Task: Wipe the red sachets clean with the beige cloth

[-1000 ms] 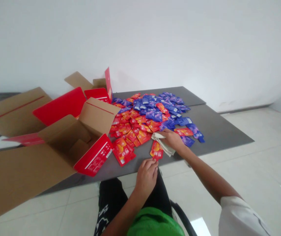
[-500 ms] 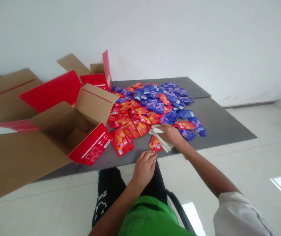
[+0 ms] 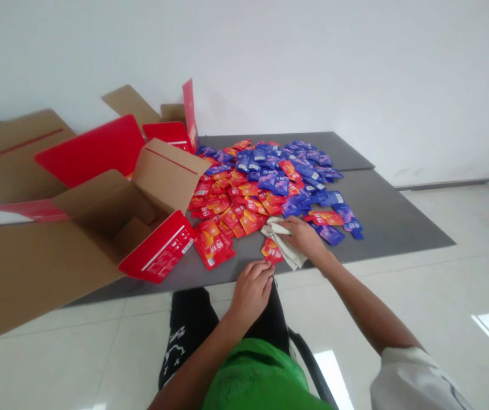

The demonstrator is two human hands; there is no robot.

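My right hand (image 3: 303, 237) is shut on a crumpled cream cloth (image 3: 281, 244), pressing it onto the grey table top at the near edge of a large heap of foil sachets (image 3: 261, 188). The heap is red-orange on the left and blue-purple on the right. My left hand (image 3: 252, 293) rests with curled fingers at the table's near edge. Its fingertips are just below a single red sachet (image 3: 271, 251), which lies beside the cloth. Whether they touch it is hard to tell.
An opened cardboard box (image 3: 111, 210) with red panels and flaps stands at the left of the grey table (image 3: 398, 222), overlapping the heap's left side. A green cloth (image 3: 255, 378) lies on my lap over black trousers (image 3: 187, 336). A white sleeve (image 3: 411, 381) covers my right upper arm.
The whole scene sits higher in the picture, as the head view has tilted. My hands and the cloth stay nearly in place beside the single red sachet.
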